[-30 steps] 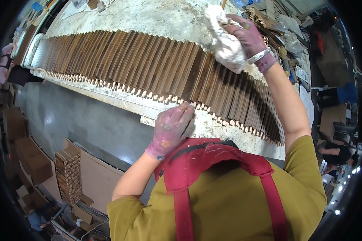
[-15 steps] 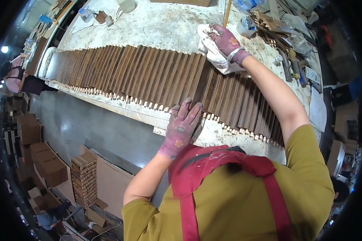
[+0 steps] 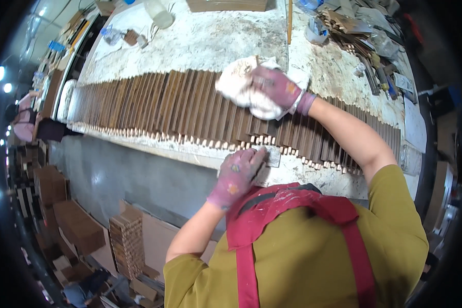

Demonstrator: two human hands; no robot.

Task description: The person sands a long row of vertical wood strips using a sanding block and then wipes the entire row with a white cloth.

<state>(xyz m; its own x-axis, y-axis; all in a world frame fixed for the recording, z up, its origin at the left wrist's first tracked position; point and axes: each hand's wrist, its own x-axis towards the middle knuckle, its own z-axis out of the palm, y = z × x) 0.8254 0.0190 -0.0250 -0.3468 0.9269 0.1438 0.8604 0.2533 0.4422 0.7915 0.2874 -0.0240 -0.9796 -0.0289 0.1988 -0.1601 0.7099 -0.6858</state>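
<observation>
— Head view: what step?
— Wiping. My right hand (image 3: 277,88) fingers clench a white rag (image 3: 241,84) on the row of brown slats (image 3: 179,105) mid-table.
— Left hand (image 3: 237,174)?
— Fingers spread, released, pressing the near table edge (image 3: 190,154). Next I'd judge: more wiping along the slats.

Lying bunched and crumpled on top of the slat row, right of centre: a white cloth (image 3: 241,84), stained in patches, pressed down under the right hand (image 3: 274,87) and bulging out to the left and near side of it. Running in a long band across the counter (image 3: 210,38) from far left to near right: a row of dark brown wooden slats (image 3: 164,105), lying flat, side by side and touching, each with small pale pegs sticking out at the near end. Resting at the near edge of the counter, just below the slat ends: the left hand (image 3: 238,174), fingers spread, stained purple.
</observation>
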